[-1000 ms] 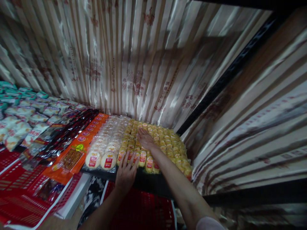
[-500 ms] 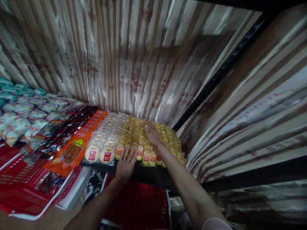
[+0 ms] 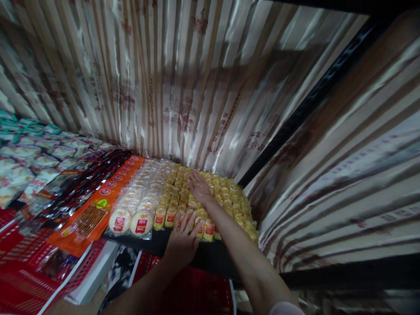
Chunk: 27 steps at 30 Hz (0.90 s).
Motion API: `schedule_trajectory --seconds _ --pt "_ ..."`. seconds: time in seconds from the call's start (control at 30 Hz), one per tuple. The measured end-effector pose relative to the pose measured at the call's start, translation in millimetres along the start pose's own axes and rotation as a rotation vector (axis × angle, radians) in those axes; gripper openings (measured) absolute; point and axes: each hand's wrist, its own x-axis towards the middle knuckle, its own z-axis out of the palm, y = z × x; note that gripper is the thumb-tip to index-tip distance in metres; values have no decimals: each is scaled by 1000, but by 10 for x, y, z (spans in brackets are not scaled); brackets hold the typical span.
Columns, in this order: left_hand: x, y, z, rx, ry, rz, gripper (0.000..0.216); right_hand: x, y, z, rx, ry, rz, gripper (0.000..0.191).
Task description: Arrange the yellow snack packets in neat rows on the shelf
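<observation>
Rows of small yellow-wrapped snack packs (image 3: 229,199) stand packed together on a dark shelf (image 3: 210,258). My left hand (image 3: 182,236) lies with spread fingers against the front faces of the yellow packs, near the shelf edge. Farther back, my right hand (image 3: 200,188) rests flat on top of the same rows, its fingers stretched out. Neither hand grips anything. Just left of the yellow packs are two rows of round white crackers (image 3: 141,222) in clear wrappers. My forearms hide part of the front row.
An orange snack bag (image 3: 95,210), dark shiny packets (image 3: 88,183) and white snack bags (image 3: 42,157) lie to the left. Red baskets (image 3: 22,262) stand below the shelf. A printed striped curtain (image 3: 183,87) hangs behind, and a black post (image 3: 295,109) slants at the right.
My left hand has moved right along the front of the yellow packs. My right hand has shifted left over their tops. The view has tilted slightly.
</observation>
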Motion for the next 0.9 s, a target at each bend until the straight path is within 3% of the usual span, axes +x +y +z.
schedule_trajectory --seconds 0.13,0.27,0.6,0.73,0.9 --pt "19 -3 -9 4 9 -8 47 291 -96 49 -55 -100 23 60" --pt "16 13 -15 -3 12 -33 47 351 -131 130 -68 -157 40 59" --pt "-22 14 25 -15 58 -21 50 529 -153 96 -49 -110 126 67" --pt "-20 14 25 -17 52 -26 48 543 -168 136 -51 -157 101 66" --pt "-2 20 -7 -26 32 -31 48 472 -127 80 -37 -116 79 65"
